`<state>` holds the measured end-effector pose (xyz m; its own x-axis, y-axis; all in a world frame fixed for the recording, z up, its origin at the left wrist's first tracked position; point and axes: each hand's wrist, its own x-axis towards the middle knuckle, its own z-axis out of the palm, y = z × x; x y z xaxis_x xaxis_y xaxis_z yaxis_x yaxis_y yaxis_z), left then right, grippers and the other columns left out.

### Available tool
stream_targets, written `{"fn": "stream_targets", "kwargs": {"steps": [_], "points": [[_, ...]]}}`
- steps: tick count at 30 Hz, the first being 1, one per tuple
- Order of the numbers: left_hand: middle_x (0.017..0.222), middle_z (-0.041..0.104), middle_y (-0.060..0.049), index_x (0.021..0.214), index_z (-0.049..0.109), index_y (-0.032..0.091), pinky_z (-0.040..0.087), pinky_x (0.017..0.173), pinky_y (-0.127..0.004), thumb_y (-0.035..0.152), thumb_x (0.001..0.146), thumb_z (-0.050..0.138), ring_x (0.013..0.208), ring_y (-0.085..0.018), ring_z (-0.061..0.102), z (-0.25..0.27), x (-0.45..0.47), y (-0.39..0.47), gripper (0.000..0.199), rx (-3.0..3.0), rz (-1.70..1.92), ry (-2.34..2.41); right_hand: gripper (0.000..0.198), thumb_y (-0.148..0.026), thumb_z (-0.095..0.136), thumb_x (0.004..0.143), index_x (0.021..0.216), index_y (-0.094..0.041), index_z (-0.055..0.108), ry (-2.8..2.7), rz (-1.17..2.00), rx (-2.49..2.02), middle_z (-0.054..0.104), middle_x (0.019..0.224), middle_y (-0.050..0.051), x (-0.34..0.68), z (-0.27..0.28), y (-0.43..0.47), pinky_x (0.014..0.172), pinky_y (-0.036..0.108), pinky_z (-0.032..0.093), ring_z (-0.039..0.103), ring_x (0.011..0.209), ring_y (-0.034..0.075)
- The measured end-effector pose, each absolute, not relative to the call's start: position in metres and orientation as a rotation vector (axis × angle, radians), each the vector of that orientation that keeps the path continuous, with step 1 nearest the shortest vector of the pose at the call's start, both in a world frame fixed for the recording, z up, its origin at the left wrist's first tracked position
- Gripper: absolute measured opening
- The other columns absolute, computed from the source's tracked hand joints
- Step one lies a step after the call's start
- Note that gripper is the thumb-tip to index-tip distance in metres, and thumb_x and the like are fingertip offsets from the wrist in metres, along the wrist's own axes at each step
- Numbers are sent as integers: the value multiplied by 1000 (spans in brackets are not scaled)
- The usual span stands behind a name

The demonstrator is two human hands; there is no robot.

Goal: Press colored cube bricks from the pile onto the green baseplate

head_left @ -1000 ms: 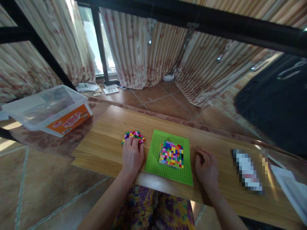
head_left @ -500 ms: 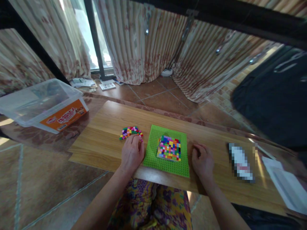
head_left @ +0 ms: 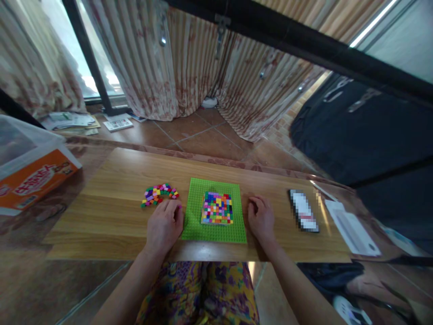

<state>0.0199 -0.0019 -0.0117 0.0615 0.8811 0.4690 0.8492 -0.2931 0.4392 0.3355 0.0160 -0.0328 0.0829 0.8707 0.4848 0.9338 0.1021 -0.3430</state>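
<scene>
Drawing back, your left hand (head_left: 164, 225) uncovers more loose bricks (head_left: 154, 193), clearing your view; whether its fingers hold one, I can't tell; your right hand (head_left: 263, 219) curls loosely, seemingly empty; the brick block (head_left: 217, 209) sits on the green board (head_left: 196, 231).

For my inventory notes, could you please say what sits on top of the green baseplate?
A multicoloured brick block sits on the green baseplate; whatever lies beneath the block is hidden.
</scene>
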Motion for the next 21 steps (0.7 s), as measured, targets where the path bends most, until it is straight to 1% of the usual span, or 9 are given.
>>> {"fn": "stream_targets", "kwargs": {"steps": [10, 21], "points": [[81, 66, -4, 86, 59, 19, 47, 74, -29, 21, 90, 50, 80, -20, 62, -13, 19, 0, 10, 2239, 1093, 1846, 23, -24, 47, 88, 99, -17, 65, -1760, -141, -1792, 64, 106, 12, 334, -34, 16, 94, 41, 45, 55, 105, 22], [88, 70, -5, 94, 63, 18, 49, 78, -29, 24, 92, 50, 84, -20, 65, -14, 17, 2, 15, 2237, 1124, 1840, 23, -25, 46, 88, 99, -17, 65, -1753, -111, -1793, 63, 108, 11, 332, -33, 16, 93, 40, 44, 54, 103, 22]]}}
